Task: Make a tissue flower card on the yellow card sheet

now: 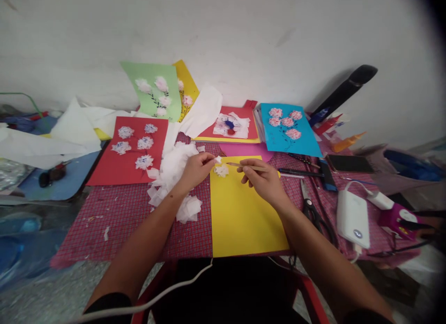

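Observation:
A small piece of white tissue paper [218, 159] is pinched in the fingertips of my left hand [199, 170]. My right hand [260, 179] grips a thin wooden stick [249, 167], perhaps a pencil or skewer, whose tip points left toward that tissue. Under both lies a yellow sheet of paper [244, 212]. On its upper left part sits a white crumpled-tissue flower [221, 170], just below the tissue in my left fingers. A heap of white tissue pieces [177, 168] spreads beside and partly behind my left forearm.
Finished flower sheets stand around: red [130, 152], green [156, 92] and blue [291, 129]. Scissors [315, 217], a white power bank [352, 217], a phone [350, 163] and an orange glue bottle [348, 142] lie to the right. A white cable [167, 291] crosses my lap.

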`<action>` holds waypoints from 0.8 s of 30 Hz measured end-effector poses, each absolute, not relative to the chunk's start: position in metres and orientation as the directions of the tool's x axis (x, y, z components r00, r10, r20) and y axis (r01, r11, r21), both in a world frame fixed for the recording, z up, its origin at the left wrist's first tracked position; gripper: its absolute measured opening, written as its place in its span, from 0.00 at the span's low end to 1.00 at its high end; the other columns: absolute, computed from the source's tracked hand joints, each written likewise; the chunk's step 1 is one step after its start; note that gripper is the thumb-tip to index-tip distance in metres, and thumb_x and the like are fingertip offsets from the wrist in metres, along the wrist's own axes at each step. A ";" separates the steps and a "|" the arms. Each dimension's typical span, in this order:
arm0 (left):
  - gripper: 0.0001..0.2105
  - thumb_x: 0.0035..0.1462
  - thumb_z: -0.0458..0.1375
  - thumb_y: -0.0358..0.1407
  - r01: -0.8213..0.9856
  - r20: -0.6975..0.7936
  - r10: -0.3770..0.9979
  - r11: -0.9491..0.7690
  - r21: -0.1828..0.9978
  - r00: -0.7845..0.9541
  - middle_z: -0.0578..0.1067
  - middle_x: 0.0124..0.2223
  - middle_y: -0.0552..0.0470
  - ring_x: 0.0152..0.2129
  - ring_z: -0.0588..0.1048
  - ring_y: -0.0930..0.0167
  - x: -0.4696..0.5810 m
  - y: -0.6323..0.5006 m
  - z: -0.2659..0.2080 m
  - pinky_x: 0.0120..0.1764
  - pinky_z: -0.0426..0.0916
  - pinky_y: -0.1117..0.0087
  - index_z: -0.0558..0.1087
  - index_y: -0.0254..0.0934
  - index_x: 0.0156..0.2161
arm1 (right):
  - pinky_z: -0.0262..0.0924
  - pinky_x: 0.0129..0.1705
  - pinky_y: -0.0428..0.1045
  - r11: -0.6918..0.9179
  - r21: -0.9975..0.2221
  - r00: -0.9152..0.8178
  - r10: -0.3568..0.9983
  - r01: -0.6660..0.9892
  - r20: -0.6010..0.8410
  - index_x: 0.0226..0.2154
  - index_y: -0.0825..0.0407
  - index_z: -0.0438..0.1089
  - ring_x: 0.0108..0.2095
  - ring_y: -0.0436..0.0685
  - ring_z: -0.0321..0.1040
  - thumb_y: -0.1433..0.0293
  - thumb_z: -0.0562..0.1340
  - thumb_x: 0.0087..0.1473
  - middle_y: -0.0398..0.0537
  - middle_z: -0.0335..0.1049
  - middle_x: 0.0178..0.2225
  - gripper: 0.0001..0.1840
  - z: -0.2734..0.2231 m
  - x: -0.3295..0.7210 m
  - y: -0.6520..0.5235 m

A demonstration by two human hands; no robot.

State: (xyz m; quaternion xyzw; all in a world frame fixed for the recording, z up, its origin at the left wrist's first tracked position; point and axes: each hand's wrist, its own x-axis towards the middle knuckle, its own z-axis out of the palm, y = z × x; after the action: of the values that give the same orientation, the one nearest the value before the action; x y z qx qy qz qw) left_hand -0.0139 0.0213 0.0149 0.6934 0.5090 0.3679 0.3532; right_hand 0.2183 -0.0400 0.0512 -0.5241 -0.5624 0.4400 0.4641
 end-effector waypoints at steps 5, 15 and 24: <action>0.10 0.67 0.55 0.37 0.689 0.295 0.914 -0.403 0.602 0.277 0.82 0.42 0.50 0.39 0.79 0.66 -0.016 0.024 0.011 0.45 0.70 0.65 0.79 0.38 0.42 | 0.65 0.25 0.47 0.092 -0.965 -0.054 0.995 0.245 0.081 0.46 0.54 0.74 0.25 0.51 0.73 0.57 0.63 0.60 0.50 0.79 0.36 0.19 0.050 0.222 -0.029; 0.15 0.72 0.48 0.37 0.900 0.243 0.906 -0.394 0.184 0.347 0.80 0.41 0.44 0.41 0.77 0.63 -0.015 0.021 0.016 0.43 0.69 0.64 0.77 0.38 0.41 | 0.68 0.40 0.53 0.387 -0.481 -0.334 0.922 0.787 0.196 0.50 0.50 0.76 0.40 0.62 0.76 0.69 0.57 0.64 0.56 0.79 0.43 0.16 0.065 0.218 -0.065; 0.13 0.70 0.49 0.35 0.910 0.227 0.912 -0.382 0.160 0.343 0.79 0.42 0.42 0.42 0.77 0.61 -0.022 0.024 0.012 0.44 0.70 0.63 0.77 0.37 0.42 | 0.66 0.48 0.55 0.388 -0.189 -0.371 0.921 0.902 0.118 0.56 0.51 0.72 0.49 0.64 0.73 0.77 0.55 0.59 0.58 0.76 0.50 0.24 0.053 0.267 -0.103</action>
State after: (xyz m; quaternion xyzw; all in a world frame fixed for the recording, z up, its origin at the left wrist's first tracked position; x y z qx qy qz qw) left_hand -0.0224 0.0244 0.0119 0.8195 0.5557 0.1401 0.0026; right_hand 0.2671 -0.1032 0.0533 -0.5512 -0.8268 0.0462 0.1023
